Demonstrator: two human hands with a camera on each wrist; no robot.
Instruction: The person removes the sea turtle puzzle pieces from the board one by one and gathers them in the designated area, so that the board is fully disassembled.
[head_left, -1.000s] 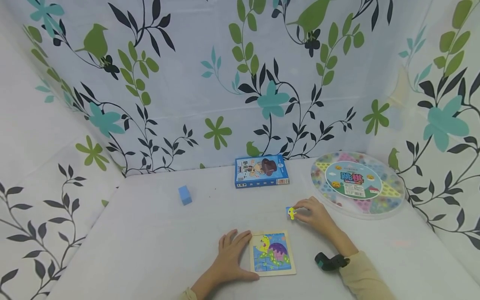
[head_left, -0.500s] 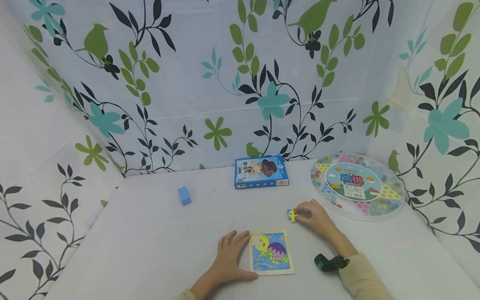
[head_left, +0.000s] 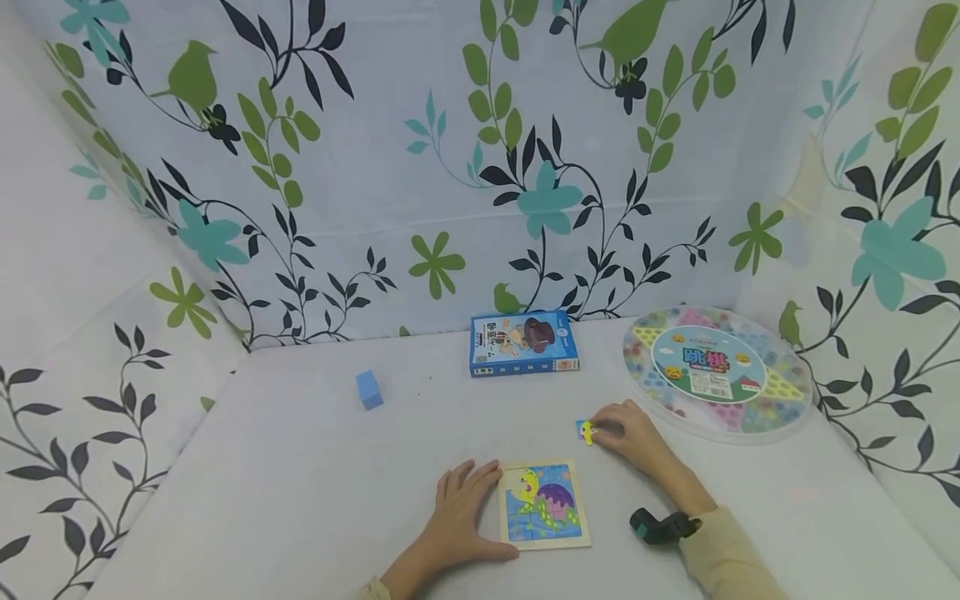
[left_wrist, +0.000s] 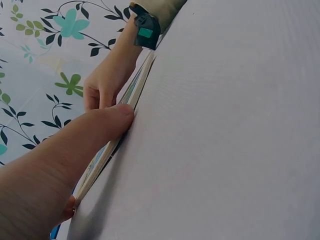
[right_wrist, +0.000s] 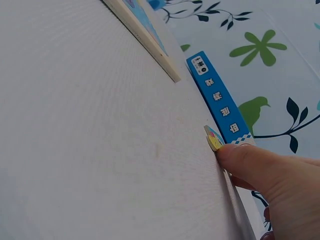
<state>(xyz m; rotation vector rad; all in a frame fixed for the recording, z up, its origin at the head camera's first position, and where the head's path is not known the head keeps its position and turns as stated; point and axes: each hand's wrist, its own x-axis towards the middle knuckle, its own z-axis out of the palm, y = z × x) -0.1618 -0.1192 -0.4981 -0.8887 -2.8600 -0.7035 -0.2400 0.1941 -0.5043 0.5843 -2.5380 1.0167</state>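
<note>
One white-cloth-covered table [head_left: 285, 500] bears a square, pale-wood puzzle frame [head_left: 551, 545], its blue, yellow and purple turtle picture [head_left: 553, 502] apparently nearly complete, with a pale upper-left corner that looks unfilled. A bare left hand [head_left: 459, 518], fingers spread wide, braces the frame's left edge. Beyond the upper-right corner, a bare right hand [head_left: 633, 433] pinches one small blue-and-yellow puzzle piece [head_left: 586, 431], not yet placed.
</note>
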